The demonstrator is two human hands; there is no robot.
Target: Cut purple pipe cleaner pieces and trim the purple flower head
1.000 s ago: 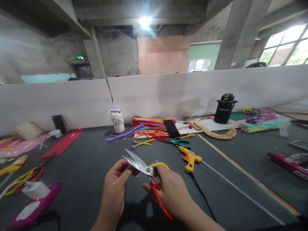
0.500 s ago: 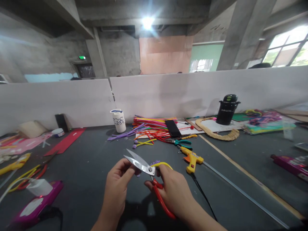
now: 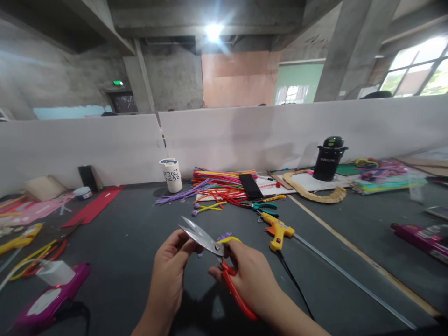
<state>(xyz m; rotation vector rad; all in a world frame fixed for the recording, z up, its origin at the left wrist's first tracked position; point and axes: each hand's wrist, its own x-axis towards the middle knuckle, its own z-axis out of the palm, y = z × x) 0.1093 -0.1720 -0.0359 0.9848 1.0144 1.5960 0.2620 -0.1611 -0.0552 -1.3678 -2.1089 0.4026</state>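
Scissors (image 3: 210, 249) blades now nearly shut | right hand (image 3: 250, 277) clamped on handles, left hand (image 3: 171, 270) fingers pinching pipe cleaner (image 3: 229, 239) | glue gun (image 3: 278, 231) just beyond, toward table's far edge

Your two forearms are coming up from the near edge and meeting at the middle, both raised off the surface. Your left hand (image 3: 171, 270) is showing its back, fingers curling inward, thumb and fingertips pinching together at the far end. Your right hand (image 3: 250, 275) is sitting just right of it, wrist angling in from the near right, back of the hand facing up, fingers (image 3: 219, 273) folding under in a closed grip while the thumb is lying along the top. The two hands are staying close, nearly touching.
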